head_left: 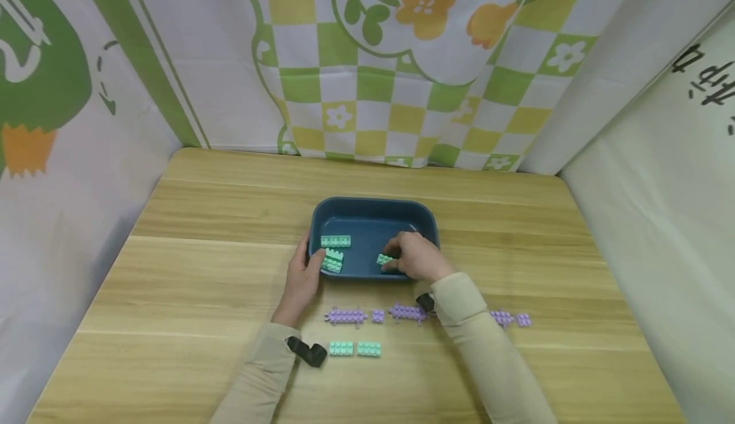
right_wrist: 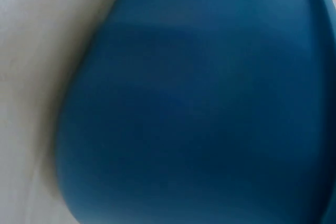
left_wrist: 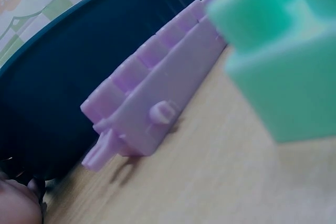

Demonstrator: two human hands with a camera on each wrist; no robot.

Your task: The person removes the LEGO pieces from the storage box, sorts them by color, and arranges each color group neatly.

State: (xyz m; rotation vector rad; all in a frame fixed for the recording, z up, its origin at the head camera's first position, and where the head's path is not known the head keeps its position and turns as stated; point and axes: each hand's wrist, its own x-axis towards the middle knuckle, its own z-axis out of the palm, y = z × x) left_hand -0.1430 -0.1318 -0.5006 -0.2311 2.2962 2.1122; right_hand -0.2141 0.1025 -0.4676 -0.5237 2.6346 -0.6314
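Note:
A dark blue tray (head_left: pixel 367 227) stands mid-table. My left hand (head_left: pixel 301 277) grips its left front corner, thumb over the rim. Inside the tray, my right hand (head_left: pixel 419 257) pinches a small light green building brick (head_left: pixel 385 259) close over the floor near the front wall. Two more green pieces are at the tray's left side: a long brick (head_left: pixel 335 241) and, beside the left thumb, a studded piece (head_left: pixel 333 262). In the right wrist view only the tray's wall (right_wrist: pixel 194 103) shows large; the right hand is out of that frame.
In front of the tray runs a row of purple pieces, including a long one with side pegs (head_left: pixel 346 316), a small square brick (head_left: pixel 378 316) and another square one (head_left: pixel 523 320) at right. Nearer lie two green bricks (head_left: pixel 341 349). The right forearm crosses over the row.

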